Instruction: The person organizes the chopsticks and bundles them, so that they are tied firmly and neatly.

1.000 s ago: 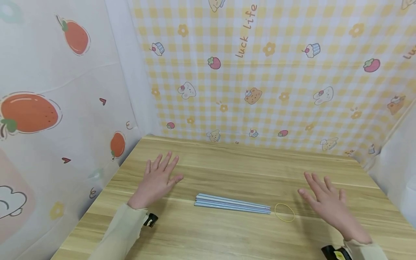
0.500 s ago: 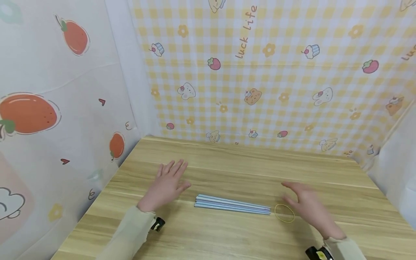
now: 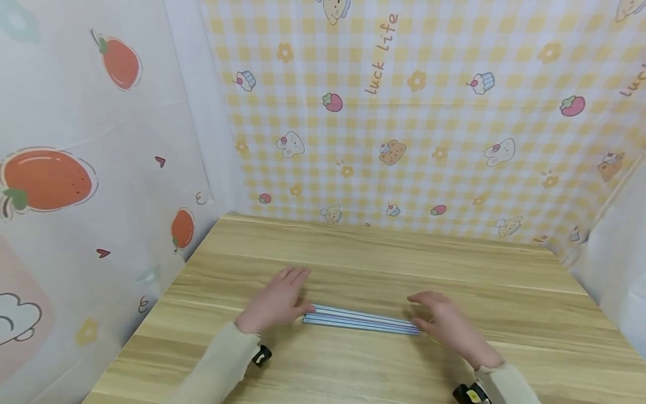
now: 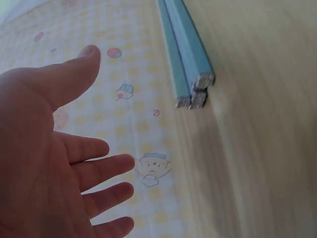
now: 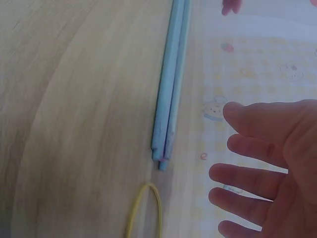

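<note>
Several slim light-blue chopsticks (image 3: 360, 321) lie side by side on the wooden table. Their thick, square ends with silvery tips show in the left wrist view, and the narrower ends (image 5: 162, 151) in the right wrist view. My left hand (image 3: 275, 300) hovers at the thick ends, its thumb overlapping them in the head view and its fingers spread. Over the narrow ends is my right hand (image 3: 449, 325), thumb and fingers apart, holding nothing. A yellow rubber band (image 5: 132, 213) lies just beyond those narrow ends, mostly hidden under the right hand in the head view.
The wood-grain tabletop (image 3: 353, 370) runs back to a yellow checked cloth (image 3: 419, 118) hung behind it. A white cloth with fruit prints (image 3: 121, 134) borders the left side, and a pale cloth (image 3: 623, 269) the right. Both wrists wear black straps.
Both hands have moved inward and lower, from either side of the table to the two ends of the chopsticks. The chopsticks and rubber band have stayed in place.
</note>
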Motion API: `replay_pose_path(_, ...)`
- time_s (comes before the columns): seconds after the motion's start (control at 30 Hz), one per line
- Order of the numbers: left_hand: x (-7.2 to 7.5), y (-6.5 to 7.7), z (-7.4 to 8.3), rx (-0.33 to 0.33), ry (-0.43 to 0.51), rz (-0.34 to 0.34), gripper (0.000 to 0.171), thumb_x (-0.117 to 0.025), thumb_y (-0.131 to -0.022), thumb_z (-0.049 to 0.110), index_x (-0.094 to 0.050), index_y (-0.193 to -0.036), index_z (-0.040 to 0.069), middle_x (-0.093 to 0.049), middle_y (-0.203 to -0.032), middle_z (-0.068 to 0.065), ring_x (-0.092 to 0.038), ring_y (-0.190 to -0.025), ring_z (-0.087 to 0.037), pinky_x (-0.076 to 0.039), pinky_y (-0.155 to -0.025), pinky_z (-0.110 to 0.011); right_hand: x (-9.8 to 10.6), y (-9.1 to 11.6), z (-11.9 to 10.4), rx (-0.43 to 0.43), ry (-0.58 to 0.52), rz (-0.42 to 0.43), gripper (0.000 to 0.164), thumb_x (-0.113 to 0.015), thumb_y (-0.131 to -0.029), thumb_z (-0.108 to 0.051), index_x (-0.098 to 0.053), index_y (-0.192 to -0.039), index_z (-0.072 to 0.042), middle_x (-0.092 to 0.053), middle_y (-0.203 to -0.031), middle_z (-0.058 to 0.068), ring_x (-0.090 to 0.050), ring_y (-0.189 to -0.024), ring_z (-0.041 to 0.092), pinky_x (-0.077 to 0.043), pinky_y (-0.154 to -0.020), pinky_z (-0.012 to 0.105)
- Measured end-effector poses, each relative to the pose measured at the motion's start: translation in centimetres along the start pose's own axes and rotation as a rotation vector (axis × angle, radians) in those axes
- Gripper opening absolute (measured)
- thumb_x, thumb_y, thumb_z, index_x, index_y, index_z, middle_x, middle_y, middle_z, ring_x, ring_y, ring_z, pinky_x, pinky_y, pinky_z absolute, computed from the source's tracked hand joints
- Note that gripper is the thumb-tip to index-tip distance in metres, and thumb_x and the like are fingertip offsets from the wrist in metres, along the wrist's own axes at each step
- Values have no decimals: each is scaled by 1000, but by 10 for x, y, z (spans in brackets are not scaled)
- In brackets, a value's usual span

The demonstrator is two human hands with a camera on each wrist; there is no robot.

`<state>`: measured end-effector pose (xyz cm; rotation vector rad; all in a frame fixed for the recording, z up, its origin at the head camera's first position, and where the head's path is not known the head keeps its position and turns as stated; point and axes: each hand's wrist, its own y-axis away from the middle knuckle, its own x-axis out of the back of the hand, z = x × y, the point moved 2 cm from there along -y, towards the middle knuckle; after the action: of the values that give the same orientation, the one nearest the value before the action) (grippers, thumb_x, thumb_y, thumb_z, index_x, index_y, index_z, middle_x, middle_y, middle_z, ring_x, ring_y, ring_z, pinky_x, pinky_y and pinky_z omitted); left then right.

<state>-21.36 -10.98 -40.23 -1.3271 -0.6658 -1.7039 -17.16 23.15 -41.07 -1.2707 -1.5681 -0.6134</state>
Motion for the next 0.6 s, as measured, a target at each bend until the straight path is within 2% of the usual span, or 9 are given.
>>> replay_pose_path(0.13, -10, -4, 4, -31, -31, -56, 79, -69, -82, 46, -39, -142, 4, -47, -142, -13, -41, -133, -33, -30, -111, -47, -8, -4, -3, 53, 49, 3, 40, -76, -76, -12, -63, -114, -3, -65, -112, 12, -61, -104, 31, -50, -86, 46)
replay_pose_path(0.27, -17, -7, 8, -57, -64, -77, 76, -73, -80, 41, -44, -139, 4, -51, -139, -12, -45, -130, -32, -33, -109, -45, -14, -6, -7, 108, 104, 17, 39, -78, -73, -12, -66, -109, -3, -68, -105, 10, -64, -97, 28, -50, -86, 47)
replay_pose_path(0.47, -23, -9, 12, -58, -106, -110, 70, -75, -79, 33, -48, -137, 6, -54, -135, -9, -49, -126, -28, -39, -106, -41, -22, -7, -11, 71, 138, -22, 38, -80, -72, -19, -68, -106, -8, -68, -102, 3, -63, -96, 25, -36, -94, 61)
replay_pose_path(0.6, -28, -10, 13, -80, -133, -103, 66, -76, -77, 30, -51, -133, 6, -59, -127, -7, -56, -116, -24, -44, -100, -37, -26, -7, -12, 70, 167, -24, 33, -81, -71, -18, -69, -101, -11, -64, -95, -2, -61, -90, 19, -34, -93, 62)
